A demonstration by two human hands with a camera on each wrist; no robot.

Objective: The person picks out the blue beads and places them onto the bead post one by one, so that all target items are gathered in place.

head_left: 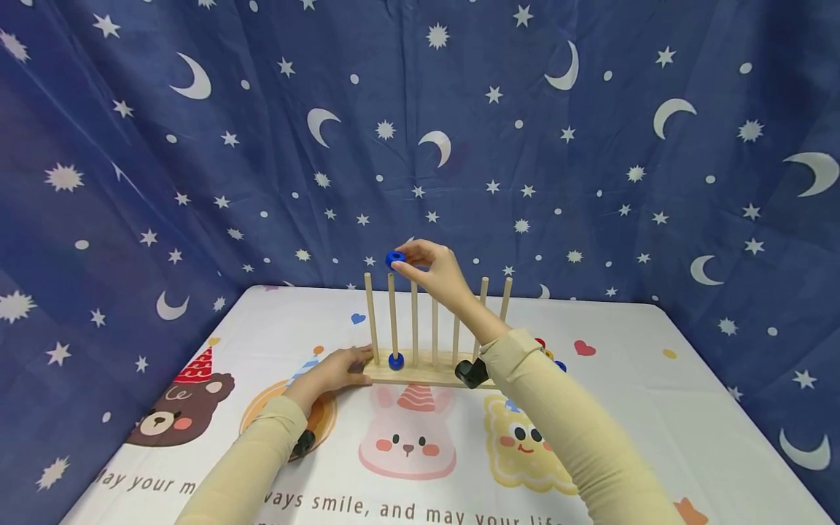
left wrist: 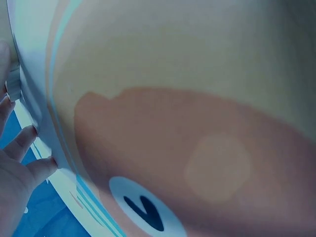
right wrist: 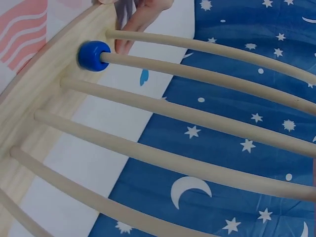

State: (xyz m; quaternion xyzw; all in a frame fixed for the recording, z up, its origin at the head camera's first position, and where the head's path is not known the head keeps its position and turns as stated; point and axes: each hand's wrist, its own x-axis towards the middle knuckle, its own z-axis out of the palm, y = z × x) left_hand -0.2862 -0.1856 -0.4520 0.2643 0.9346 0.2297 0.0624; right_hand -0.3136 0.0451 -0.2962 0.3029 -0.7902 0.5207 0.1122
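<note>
A blue ring (head_left: 390,260) is pinched between the thumb and fingers of the right hand (head_left: 436,271), right at the top of the second peg (head_left: 394,317) from the left — whether the peg's tip has entered its hole I cannot tell. At the foot of that same peg sits another blue ring (head_left: 396,362), down on the wooden base (head_left: 413,375), which carries seven upright pegs in a row. The left hand (head_left: 335,370) grips the left end of the base, its thumb at the front and fingers round the back; the left wrist view catches some of those fingertips spread against the cloth.

Beyond the base's right end, partly hidden by the right sleeve (head_left: 571,430), lie small pieces in red (head_left: 540,343), yellow and blue. A black device is worn at each wrist, near the cuffs of the pale yellow sleeves. Under everything spreads a white tablecloth (head_left: 656,423), printed with a bear in a party hat, a pink rabbit, a yellow biscuit face and lettering along the near side. Round the table hangs a dark blue curtain (head_left: 420,73) — moons, stars and dots in white all over it
</note>
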